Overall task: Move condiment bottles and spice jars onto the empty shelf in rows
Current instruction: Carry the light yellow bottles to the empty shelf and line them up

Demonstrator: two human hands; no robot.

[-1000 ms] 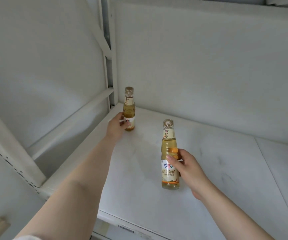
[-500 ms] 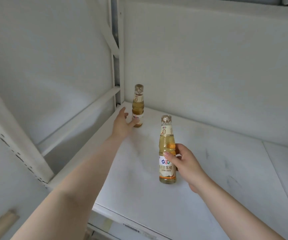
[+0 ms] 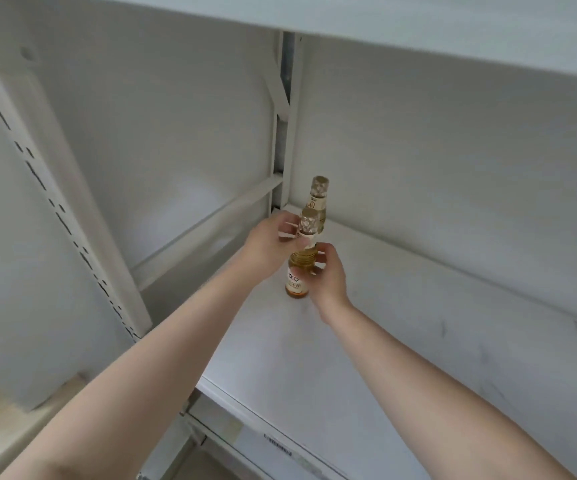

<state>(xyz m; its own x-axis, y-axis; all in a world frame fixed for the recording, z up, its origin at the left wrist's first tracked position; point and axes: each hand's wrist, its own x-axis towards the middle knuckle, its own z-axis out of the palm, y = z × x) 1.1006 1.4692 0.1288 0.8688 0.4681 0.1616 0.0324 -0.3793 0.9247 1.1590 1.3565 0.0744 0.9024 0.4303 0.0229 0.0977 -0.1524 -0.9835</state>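
Two amber vinegar bottles with gold caps stand on the white shelf (image 3: 401,341) near its back left corner. The rear bottle (image 3: 318,199) stands free against the back wall. The front bottle (image 3: 299,271) stands just before it. My right hand (image 3: 325,275) grips the front bottle's body from the right. My left hand (image 3: 273,244) pinches that same bottle's neck from the left, with the thumb on the neck label. Most of the rear bottle's body is hidden behind the front bottle and my left hand.
A white upright post (image 3: 288,133) rises at the shelf's back left corner. The shelf above (image 3: 418,26) overhangs the space. A perforated side panel (image 3: 37,188) stands at left. A price strip (image 3: 276,446) runs along the shelf's front edge.
My right hand carried the front bottle back and left, close to the rear bottle. My left hand let go of the rear bottle and took the front bottle's neck.
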